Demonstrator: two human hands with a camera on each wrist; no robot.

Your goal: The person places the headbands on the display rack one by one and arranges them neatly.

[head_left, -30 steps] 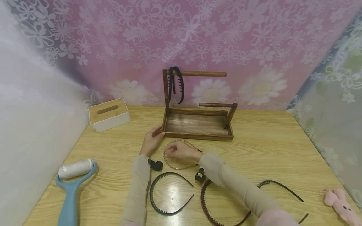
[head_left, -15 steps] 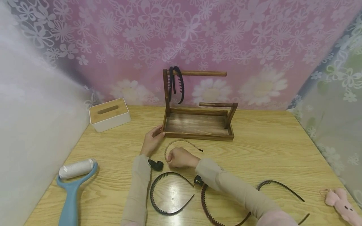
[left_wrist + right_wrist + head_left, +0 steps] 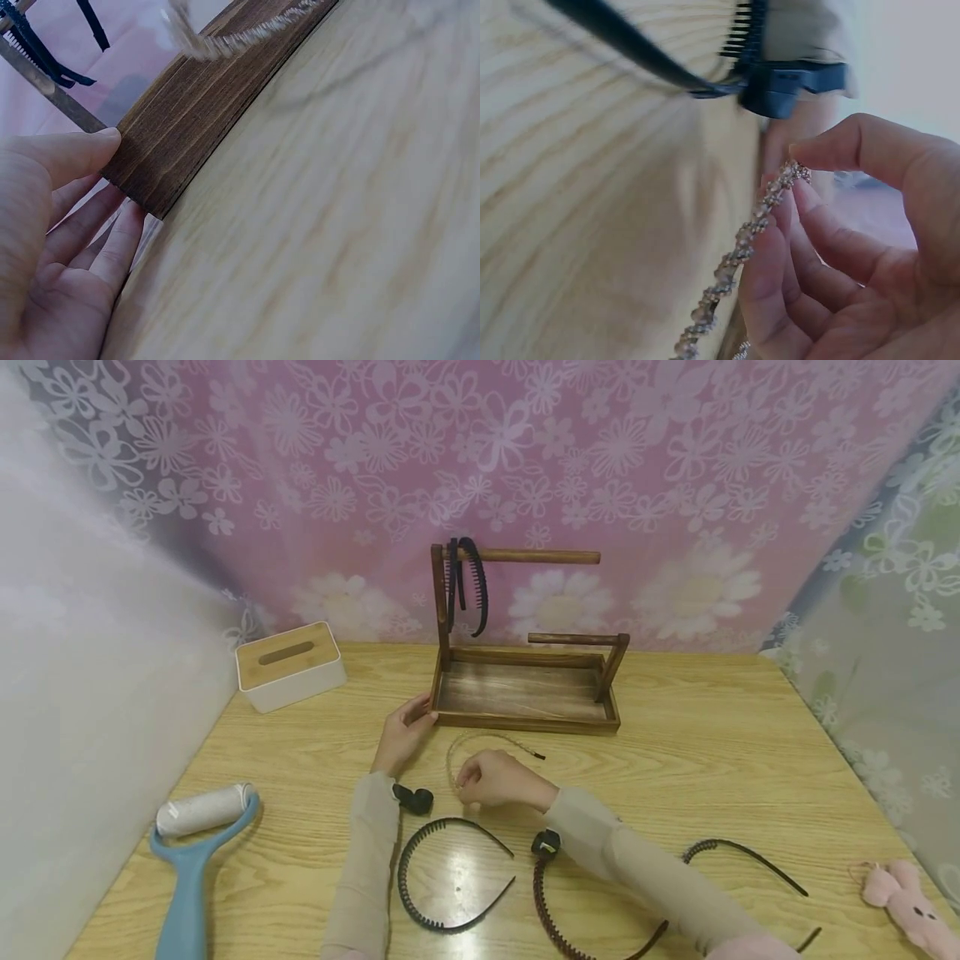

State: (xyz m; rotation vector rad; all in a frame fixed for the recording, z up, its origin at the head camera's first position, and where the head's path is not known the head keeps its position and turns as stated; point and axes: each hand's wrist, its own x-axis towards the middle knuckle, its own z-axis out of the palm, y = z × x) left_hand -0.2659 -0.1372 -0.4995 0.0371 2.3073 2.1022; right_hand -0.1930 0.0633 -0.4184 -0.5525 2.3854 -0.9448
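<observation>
My left hand (image 3: 400,737) holds the front left corner of a brown wooden rack (image 3: 525,724), thumb on its front board and fingers against its left end. The rack has a tray base and two horizontal bars. My right hand (image 3: 504,779) pinches a thin beaded headband (image 3: 724,277) between thumb and fingers, just in front of the rack. Its arc rises to the left of the hand, and part of it is hidden behind the fingers. Black toothed headbands (image 3: 480,597) hang from the left end of the upper bar.
Nearer me lie a black toothed headband (image 3: 402,870), a dark brown one (image 3: 542,902) and another dark one (image 3: 768,864), partly under my right sleeve. A blue-handled lint roller (image 3: 191,860) and tissue box (image 3: 292,681) lie left. A pink plush toy (image 3: 903,897) lies right.
My right hand has taken hold of the beaded headband, which has shifted slightly right and tilted up. The left hand stays at the rack's corner.
</observation>
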